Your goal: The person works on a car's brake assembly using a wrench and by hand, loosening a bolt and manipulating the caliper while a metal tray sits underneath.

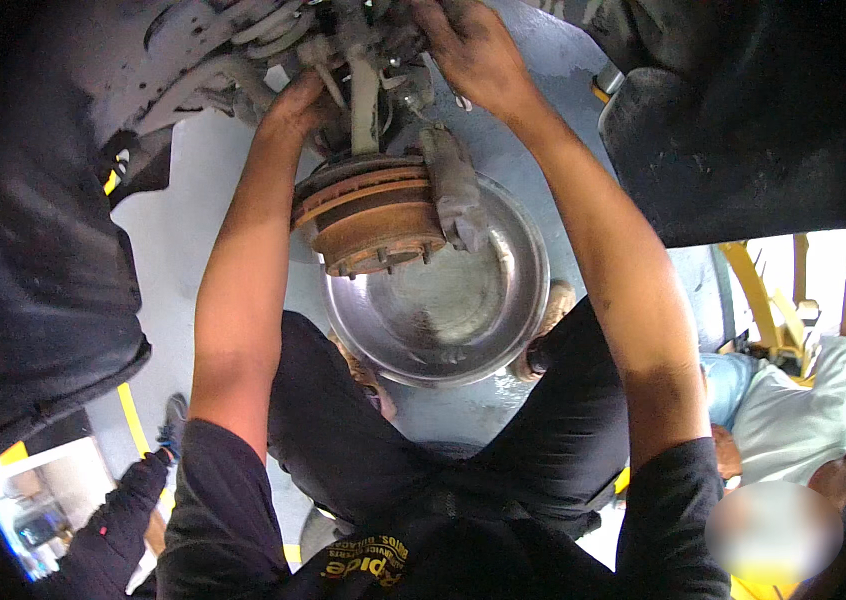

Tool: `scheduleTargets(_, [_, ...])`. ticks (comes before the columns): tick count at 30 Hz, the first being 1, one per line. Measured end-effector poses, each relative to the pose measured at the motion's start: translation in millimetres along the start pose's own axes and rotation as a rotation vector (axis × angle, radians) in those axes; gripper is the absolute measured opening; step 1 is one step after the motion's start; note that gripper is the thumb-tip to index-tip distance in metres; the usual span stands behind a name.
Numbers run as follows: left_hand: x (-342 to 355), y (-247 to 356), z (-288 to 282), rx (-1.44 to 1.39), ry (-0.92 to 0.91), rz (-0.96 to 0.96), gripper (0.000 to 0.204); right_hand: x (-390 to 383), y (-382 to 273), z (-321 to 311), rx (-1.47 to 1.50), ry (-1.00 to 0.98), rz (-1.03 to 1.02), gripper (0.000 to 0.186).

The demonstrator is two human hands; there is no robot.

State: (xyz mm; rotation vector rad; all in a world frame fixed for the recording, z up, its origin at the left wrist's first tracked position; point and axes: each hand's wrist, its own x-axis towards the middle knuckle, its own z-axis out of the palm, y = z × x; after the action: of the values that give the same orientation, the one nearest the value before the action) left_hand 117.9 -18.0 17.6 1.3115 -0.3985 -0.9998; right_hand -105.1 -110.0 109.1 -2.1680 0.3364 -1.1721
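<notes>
A rusty brake disc (368, 215) with wheel studs hangs beneath the suspension parts (365, 90) of a vehicle, with a grey brake caliper (453, 185) at its right side. My left hand (303, 100) reaches in among the suspension parts, left of the upright grey strut; its fingers are hidden behind metal. At the top, my right hand (471, 50) is closed, its fingers curled against the dark parts right of the strut. What those fingers hold cannot be made out. Both forearms rise past the disc, one on each side.
A wide round metal basin (443, 320) rests on the grey floor under the disc, between my feet. Dark wheel-arch panels (733, 160) hang at both sides. Another person in a light shirt (793, 410) is at the right; a dark sleeve (118, 525) shows at lower left.
</notes>
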Motion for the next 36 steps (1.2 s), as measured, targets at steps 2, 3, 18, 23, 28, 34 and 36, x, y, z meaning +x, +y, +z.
scheduleTargets(2, [-8, -3, -2, -0.007, -0.027, 0.074, 0.043, 15, -1, -3, 0.037, -0.058, 0.050, 0.042])
scheduleTargets(3, [-8, -1, -4, 0.001, -0.100, 0.097, 0.043, 20, 0, -6, 0.035, -0.143, 0.154, 0.042])
scheduleTargets(18, [18, 1, -33, 0.020, -0.240, 0.145, 0.034, 18, 55, -1, 0.112, 0.152, -0.213, 0.032])
scheduleTargets(23, [15, 5, -34, -0.098, -0.241, 0.065, 0.034, 13, 44, -11, 0.127, -0.085, -0.229, 0.038])
scheduleTargets(28, [6, 6, -30, -0.027, -0.300, 0.080, 0.035, 14, 41, 1, 0.117, -0.140, -0.101, 0.037])
scheduleTargets(34, [-6, 4, -18, -0.010, -0.175, 0.071, 0.033, 33, 40, 21, 0.139, -0.027, -0.154, 0.031])
scheduleTargets(36, [-8, 3, -14, -0.054, -0.064, 0.048, 0.033, 40, 48, 27, 0.105, -0.083, -0.090, 0.032])
